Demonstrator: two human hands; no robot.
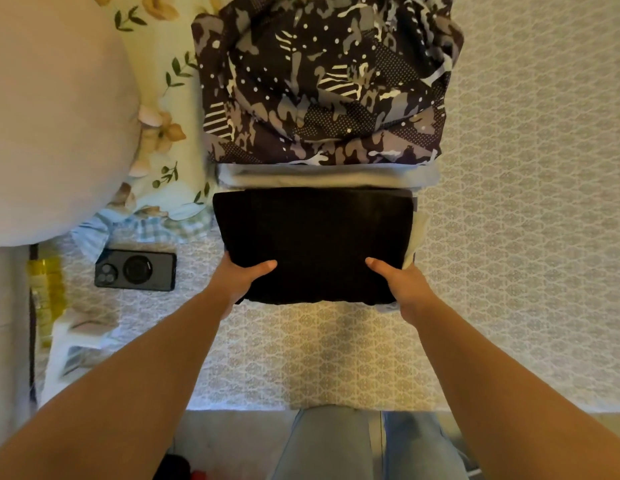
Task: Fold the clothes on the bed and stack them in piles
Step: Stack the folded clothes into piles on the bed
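The bed point(509, 202), covered by a pale patterned spread, is being used as the folding surface, and a large camouflage-print garment point(322, 84) is lying loosely bunched toward its far side on top of a folded pale grey piece point(329, 176). Just in front of these, a folded black garment point(315, 244) is being held at its near edge, over something pale that is showing along its right side; whether it is being lifted or set down cannot be told. The left hand point(241, 280) is gripping the near left corner, thumb lying on top and fingers tucked underneath out of sight. The right hand point(400, 284) is gripping the near right corner in the same way.

For a tidy result, the two corners are best kept level and evenly spaced, so that the folds are not being pulled apart. The black garment should probably be lowered flat and squared with the pale layer beneath before the fingers are slid out. The bunched camouflage garment appears not yet folded. A dark phone point(135, 270) is lying on the bed to the left, well apart from the pile.
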